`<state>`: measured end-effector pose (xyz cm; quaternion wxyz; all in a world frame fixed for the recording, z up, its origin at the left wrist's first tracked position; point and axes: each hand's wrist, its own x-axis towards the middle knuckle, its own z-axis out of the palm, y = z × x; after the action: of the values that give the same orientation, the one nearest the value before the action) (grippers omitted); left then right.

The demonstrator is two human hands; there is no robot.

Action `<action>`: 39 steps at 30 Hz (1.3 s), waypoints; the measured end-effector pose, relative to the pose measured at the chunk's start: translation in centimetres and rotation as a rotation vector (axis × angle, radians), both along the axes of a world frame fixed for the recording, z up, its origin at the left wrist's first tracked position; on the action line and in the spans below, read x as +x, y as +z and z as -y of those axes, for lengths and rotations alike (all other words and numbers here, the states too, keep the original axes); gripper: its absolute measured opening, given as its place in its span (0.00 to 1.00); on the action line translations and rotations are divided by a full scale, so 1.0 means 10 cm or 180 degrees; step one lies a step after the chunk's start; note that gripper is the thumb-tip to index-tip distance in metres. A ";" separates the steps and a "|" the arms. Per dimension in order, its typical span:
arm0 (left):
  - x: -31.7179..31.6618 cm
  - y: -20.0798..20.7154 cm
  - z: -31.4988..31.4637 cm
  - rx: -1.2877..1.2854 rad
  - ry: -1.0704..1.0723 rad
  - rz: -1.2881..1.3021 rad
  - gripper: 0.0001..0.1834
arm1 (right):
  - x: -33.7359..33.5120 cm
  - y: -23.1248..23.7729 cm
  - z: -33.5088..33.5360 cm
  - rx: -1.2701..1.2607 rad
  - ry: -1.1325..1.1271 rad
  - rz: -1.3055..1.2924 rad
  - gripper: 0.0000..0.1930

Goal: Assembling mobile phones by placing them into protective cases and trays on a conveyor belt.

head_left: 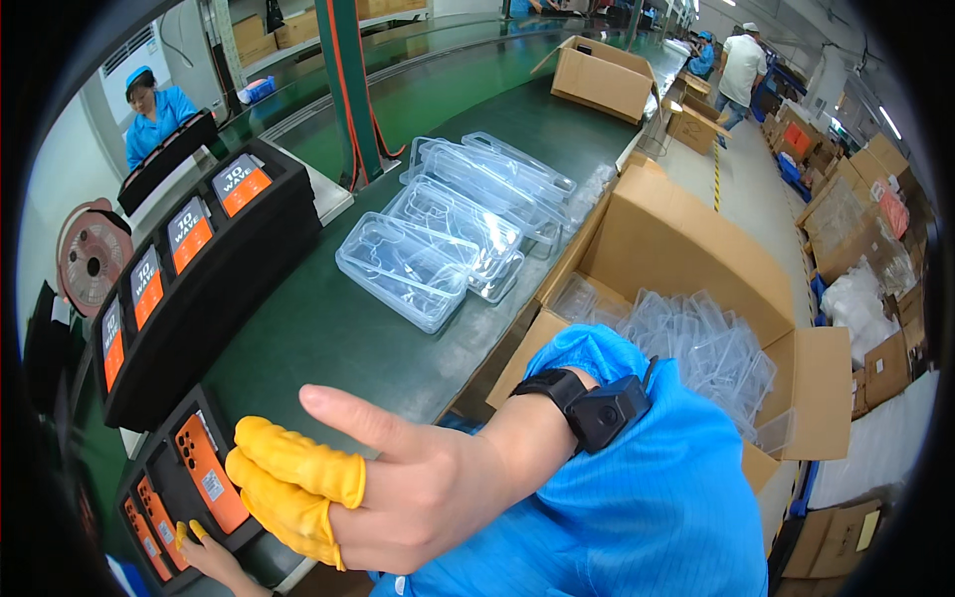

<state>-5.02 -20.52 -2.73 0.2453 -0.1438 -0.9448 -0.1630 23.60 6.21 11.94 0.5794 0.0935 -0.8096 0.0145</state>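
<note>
Head view: right hand (413, 497) unclenched beside white-labelled orange phone (202, 456), left hand (212, 562) at another phone (156, 510), grip unclear

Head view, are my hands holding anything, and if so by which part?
Nothing shows held in the right hand. The left hand is by an orange phone; whether it grips it, and where, cannot be told.
</note>
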 end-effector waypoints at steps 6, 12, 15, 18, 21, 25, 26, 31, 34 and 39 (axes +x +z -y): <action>0.02 -0.02 -0.05 0.0019 0.0040 0.0067 0.17 | -0.02 -0.01 -0.01 0.0099 -0.0034 -0.0020 0.13; 0.12 0.03 -0.20 0.0164 -0.0025 -0.0176 0.16 | 0.06 0.08 0.08 0.0391 0.0141 -0.0007 0.11; 0.71 0.58 -0.55 -0.0115 -0.0790 -0.1107 0.17 | 0.02 0.16 0.10 0.0768 0.0023 -0.0389 0.09; -0.09 -0.06 0.02 -0.0593 0.0013 -0.0576 0.17 | 0.00 0.12 0.10 0.0782 0.0287 -0.0238 0.09; -0.21 -0.29 0.21 -0.0561 0.0129 -0.0157 0.16 | -0.11 -0.08 0.12 0.0339 0.0239 0.0006 0.14; 0.12 -0.09 0.08 -0.0312 -0.0383 -0.0066 0.15 | -0.02 -0.02 -0.02 0.0164 0.0035 0.0530 0.17; 0.16 -0.07 0.08 -0.0300 -0.0430 -0.0047 0.15 | -0.04 -0.05 -0.05 0.0101 0.0013 0.0471 0.16; 0.17 -0.16 -0.04 0.0239 -0.0892 -0.0535 0.15 | -0.23 -0.14 -0.44 -0.0105 -0.0378 0.0544 0.10; 0.18 -0.07 0.00 0.0032 -0.0833 -0.0347 0.17 | -0.33 -0.45 -1.02 -0.0598 -0.1355 0.1340 0.11; 0.19 -0.12 -0.10 0.0098 -0.0508 -0.0524 0.15 | -0.22 -0.91 -1.46 -0.1171 -0.2601 0.2180 0.30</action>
<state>-3.14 -19.56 -3.92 0.3105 -0.2277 -0.9044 -0.1841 21.42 20.79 2.85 0.2488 -0.3403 -0.9059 -0.0407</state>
